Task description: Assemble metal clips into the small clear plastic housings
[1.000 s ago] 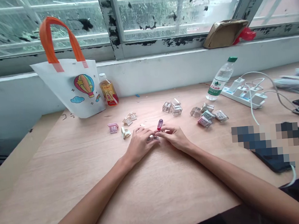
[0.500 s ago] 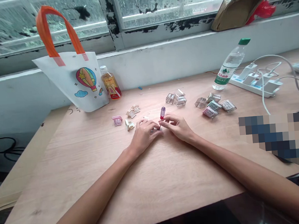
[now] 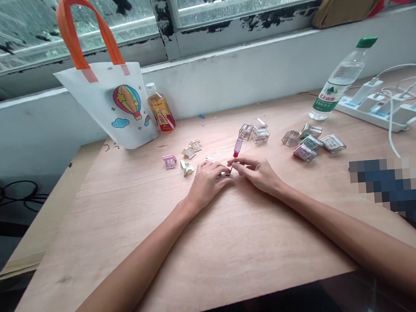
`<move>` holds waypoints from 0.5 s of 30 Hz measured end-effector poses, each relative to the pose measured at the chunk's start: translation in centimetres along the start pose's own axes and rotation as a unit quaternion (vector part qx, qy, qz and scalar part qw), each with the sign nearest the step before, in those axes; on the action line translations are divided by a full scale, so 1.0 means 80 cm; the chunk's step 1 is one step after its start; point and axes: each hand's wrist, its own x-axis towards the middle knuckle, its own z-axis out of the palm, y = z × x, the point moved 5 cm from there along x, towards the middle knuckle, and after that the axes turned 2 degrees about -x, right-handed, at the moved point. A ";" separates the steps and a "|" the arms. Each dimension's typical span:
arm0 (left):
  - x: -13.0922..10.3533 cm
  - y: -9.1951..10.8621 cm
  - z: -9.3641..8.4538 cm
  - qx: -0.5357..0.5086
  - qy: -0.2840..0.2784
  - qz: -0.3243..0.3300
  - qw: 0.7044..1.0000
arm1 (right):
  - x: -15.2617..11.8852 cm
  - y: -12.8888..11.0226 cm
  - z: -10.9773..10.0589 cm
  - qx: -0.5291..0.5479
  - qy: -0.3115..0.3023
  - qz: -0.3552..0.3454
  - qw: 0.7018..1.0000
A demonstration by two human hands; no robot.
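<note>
A small screwdriver [image 3: 238,146] with a clear purple handle and red collar leans to the right, its shaft pointing down between my hands. My right hand [image 3: 259,172] pinches it low, near the shaft. Under its tip lies a small sharpener part [image 3: 225,175], mostly covered by fingers. My left hand [image 3: 209,180] presses that part against the table with fingers and thumb. Just left of it are a cream sharpener insert [image 3: 186,168], a pink insert [image 3: 169,162] and two peach ones [image 3: 191,149]. Beyond my right hand sit several clear sharpener cases [image 3: 260,135].
Darker and pink sharpener cases [image 3: 311,143] cluster at the right. Behind them stand a water bottle [image 3: 335,86] and a power strip [image 3: 373,114] with cables. A white bag [image 3: 99,107] and a tea bottle [image 3: 161,112] stand at the back left.
The screwdriver has gone from nearly upright to leaning right. My hands stay around the same small part. The whole view has shifted and tilted a little.
</note>
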 end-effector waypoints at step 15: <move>-0.002 -0.001 0.002 -0.005 -0.002 -0.005 1.000 | 0.003 0.010 0.009 0.167 0.029 0.107 0.980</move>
